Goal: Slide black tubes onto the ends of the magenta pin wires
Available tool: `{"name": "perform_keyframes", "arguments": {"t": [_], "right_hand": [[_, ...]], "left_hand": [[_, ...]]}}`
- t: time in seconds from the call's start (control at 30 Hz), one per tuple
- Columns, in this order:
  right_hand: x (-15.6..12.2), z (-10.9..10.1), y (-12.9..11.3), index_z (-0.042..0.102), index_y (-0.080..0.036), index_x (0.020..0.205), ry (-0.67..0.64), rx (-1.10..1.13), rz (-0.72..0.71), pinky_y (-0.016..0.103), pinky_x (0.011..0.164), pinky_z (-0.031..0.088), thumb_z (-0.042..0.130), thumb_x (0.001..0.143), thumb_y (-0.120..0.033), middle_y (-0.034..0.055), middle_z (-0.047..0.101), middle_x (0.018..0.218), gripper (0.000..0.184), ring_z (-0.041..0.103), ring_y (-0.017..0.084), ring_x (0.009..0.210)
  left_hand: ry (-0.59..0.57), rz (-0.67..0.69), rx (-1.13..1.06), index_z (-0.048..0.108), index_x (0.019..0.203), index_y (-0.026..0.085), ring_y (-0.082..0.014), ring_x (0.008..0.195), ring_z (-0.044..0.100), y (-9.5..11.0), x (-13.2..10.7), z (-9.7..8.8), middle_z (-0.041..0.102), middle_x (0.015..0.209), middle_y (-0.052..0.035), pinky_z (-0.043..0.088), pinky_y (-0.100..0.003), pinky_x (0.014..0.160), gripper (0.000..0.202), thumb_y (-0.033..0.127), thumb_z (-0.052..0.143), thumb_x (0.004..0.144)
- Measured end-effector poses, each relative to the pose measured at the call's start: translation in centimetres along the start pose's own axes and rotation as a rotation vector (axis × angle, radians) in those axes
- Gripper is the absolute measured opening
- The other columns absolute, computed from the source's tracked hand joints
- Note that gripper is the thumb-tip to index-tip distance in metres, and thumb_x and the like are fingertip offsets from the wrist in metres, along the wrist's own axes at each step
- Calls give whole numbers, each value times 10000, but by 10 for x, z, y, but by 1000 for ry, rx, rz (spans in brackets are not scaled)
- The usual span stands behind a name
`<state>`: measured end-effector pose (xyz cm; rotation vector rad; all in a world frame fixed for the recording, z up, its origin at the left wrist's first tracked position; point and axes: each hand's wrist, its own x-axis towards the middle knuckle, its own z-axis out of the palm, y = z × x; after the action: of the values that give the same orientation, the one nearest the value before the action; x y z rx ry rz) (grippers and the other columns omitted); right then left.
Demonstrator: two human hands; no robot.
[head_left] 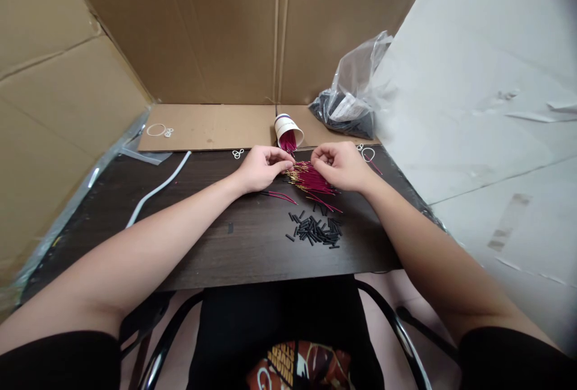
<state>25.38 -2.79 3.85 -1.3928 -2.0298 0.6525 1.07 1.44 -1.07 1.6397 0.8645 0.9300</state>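
Note:
A pile of thin red wires (pixel 318 181) with yellowish ends lies on the dark table between my hands. My left hand (pixel 265 167) is at the pile's left side, thumb and fingertips pinched together; what they hold is too small to make out. Over the pile's upper right, my right hand (pixel 340 164) has its fingers curled closed, their tips hidden from view. Just behind, a white paper cup (pixel 288 128) lies tipped toward me with more red wires inside. Short black tubes (pixel 318 231) form a loose heap nearer the front edge. A few separate red wires (pixel 282 196) rest below my left hand.
A clear plastic bag (pixel 349 107) of dark pieces sits at the back right on a cardboard strip (pixel 216 125). White rubber bands (pixel 156 130) lie at the back left. A pale bluish tube (pixel 157 190) curves along the left side. Cardboard walls (pixel 216 29) stand behind and left.

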Motion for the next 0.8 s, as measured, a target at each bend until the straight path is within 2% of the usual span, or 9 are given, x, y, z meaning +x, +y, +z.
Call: {"name": "perform_keyframes", "arguments": {"t": [0.1,0.3,0.8], "right_hand": [[0,0,2,722,-167,822,7,-18,-53,329,657,385,644,894,-231,-3,604,622,124,468,127,586],[0,0,9,714,-165,879,8,-72,-274,310,645,389,637,914,-222,0,619,690,102,477,118,615],[-1,-3,9,708,-169,892,24,-50,-200,317,638,388,632,941,-289,9,628,692,151,481,129,611]], "left_hand": [[-1,-1,4,830,1004,131,-155,770,706,0,0,0,815,897,-97,607,-351,829,126,216,804,914],[-19,-23,21,832,1007,132,-163,768,702,2,0,-1,819,906,-107,603,-352,807,128,228,795,930],[-11,4,-4,819,1010,130,-154,756,708,0,1,0,815,885,-96,601,-341,809,122,210,796,922]]}}
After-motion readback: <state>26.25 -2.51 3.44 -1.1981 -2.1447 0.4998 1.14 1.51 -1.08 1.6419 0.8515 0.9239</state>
